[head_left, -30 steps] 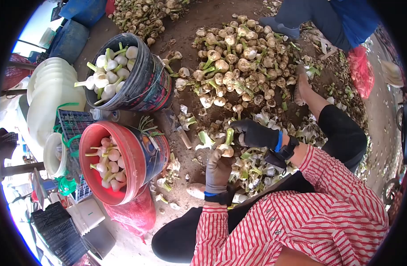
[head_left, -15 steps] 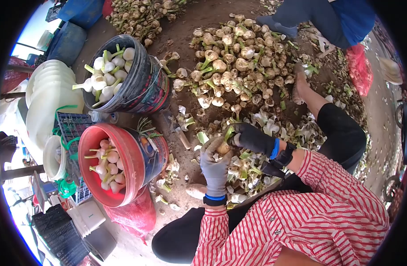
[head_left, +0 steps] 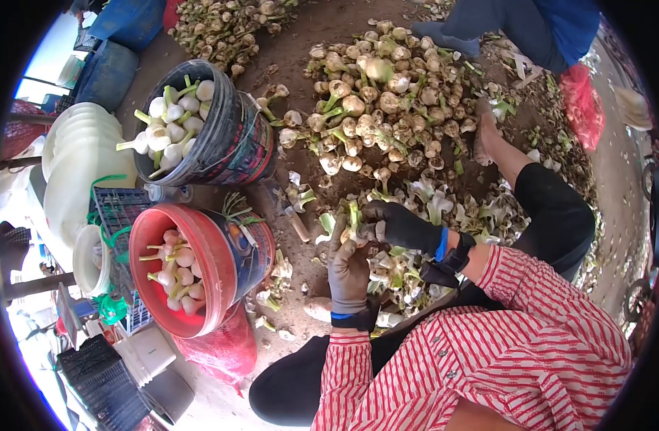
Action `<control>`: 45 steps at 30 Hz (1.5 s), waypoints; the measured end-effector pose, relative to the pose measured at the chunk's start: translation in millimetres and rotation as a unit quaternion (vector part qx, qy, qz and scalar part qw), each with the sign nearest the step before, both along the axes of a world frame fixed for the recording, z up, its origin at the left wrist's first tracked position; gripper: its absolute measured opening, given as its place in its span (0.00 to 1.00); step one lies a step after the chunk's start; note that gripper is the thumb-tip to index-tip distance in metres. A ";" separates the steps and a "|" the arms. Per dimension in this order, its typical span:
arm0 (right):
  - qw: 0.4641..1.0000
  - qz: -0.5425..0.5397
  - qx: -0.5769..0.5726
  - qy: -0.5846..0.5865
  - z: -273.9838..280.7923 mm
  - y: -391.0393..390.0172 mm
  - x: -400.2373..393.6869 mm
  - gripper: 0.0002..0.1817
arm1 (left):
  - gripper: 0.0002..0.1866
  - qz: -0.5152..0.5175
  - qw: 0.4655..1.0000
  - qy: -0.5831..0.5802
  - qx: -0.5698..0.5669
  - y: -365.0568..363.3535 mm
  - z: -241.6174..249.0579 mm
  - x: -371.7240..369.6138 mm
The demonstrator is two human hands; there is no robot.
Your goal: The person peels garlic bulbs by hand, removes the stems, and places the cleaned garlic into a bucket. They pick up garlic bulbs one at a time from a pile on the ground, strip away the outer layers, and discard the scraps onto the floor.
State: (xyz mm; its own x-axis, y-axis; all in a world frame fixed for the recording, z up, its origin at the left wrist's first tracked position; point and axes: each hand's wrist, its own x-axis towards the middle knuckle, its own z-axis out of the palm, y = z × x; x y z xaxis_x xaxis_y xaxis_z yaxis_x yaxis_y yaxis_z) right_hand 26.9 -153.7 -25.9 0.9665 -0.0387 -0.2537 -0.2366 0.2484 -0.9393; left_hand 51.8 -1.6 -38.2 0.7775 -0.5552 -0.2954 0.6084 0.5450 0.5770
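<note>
In the head view, my left hand, in a grey glove, is closed around a garlic bulb whose green stalk points up. My right hand, in a dark glove, pinches at the same bulb and its stalk from the right. The fingers cover much of the bulb. Below and right of the hands lie loose peeled garlic skins. Beyond them spreads a large heap of unpeeled garlic, with a blurred pale green thing over it.
On the left, a dark bucket holds white garlic and a red bucket holds pinkish garlic. A red mesh sack lies against the red one. Another person's leg is at the top right. A second garlic heap lies farther off.
My hands have turned the garlic so its stalk stands more upright, and the left fingers have shifted around it. A blurred pale thing has appeared over the heap.
</note>
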 end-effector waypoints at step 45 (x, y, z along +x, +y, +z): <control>0.949 -0.087 -0.280 -0.116 -8.8 1.5 -1.5 0.14 | 0.24 -0.001 0.984 -0.058 0.168 1.9 10.5 0.1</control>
